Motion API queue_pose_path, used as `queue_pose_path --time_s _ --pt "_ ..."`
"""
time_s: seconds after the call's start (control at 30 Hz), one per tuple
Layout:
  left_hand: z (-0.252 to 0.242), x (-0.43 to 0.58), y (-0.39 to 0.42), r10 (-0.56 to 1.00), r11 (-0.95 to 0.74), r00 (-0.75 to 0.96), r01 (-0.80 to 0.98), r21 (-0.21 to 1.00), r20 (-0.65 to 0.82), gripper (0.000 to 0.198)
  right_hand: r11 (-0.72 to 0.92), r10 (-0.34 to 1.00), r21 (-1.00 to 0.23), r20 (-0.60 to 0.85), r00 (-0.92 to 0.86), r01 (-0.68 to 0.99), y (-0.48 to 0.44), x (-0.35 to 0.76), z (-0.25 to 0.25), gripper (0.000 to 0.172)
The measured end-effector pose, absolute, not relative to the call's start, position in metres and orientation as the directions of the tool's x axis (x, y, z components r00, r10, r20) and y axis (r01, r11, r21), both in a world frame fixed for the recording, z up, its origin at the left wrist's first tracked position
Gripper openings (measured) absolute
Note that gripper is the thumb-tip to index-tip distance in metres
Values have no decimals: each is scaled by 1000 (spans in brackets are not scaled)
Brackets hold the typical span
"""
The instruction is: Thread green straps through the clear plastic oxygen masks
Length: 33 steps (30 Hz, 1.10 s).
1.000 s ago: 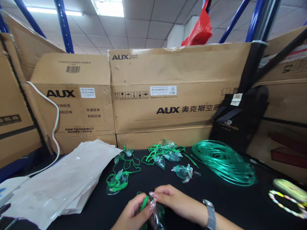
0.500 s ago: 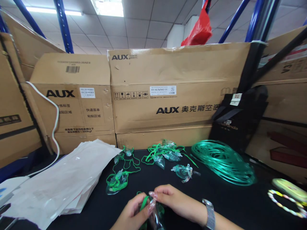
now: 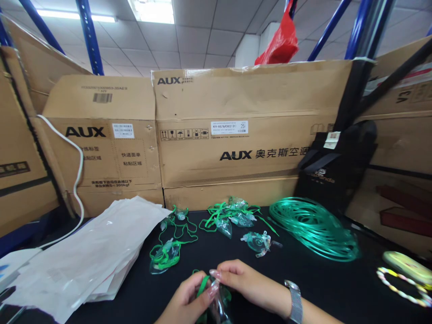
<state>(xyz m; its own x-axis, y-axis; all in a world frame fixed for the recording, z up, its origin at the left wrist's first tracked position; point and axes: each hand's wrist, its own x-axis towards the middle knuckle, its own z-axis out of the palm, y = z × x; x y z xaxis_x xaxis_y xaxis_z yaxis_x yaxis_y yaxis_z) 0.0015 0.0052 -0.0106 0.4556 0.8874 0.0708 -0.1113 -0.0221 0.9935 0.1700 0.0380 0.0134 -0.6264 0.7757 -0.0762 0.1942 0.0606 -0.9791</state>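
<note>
the person's left hand (image 3: 189, 298) and right hand (image 3: 243, 282) meet at the bottom middle of the view, over the black desk (image 3: 135, 310). between them is a clear plastic mask (image 3: 221, 310), held near the person, and its lower part is cut by the edge of the view. the left hand is closed around the mask's side, with a green strap (image 3: 204, 285) running between its fingers. the right hand grasps the mask's upper end with the fingertips; which small part they pinch is hidden.

compared with half a second and one second before, almost nothing is different: both hands keep the same place and the same grip, and the mask stays between them. this suggests that the work is at one fine point, done by finger pressure more than by movement, and no visible progress appears in this short time.

the things farther on the desk also lie as before: a mask with a bundled strap (image 3: 165, 258) to the left, a mask without visible green strap (image 3: 259, 243) beyond the right hand, a heap of masks (image 3: 236, 218) behind, and the coiled green tube (image 3: 313, 229) to the right.
</note>
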Motion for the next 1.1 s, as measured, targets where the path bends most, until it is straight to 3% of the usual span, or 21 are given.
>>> queue_pose_path --time_s 1.1 --pt "-11 2 5 888 -27 457 -81 996 61 38 52 784 -978 -86 -615 203 36 170 14 45"
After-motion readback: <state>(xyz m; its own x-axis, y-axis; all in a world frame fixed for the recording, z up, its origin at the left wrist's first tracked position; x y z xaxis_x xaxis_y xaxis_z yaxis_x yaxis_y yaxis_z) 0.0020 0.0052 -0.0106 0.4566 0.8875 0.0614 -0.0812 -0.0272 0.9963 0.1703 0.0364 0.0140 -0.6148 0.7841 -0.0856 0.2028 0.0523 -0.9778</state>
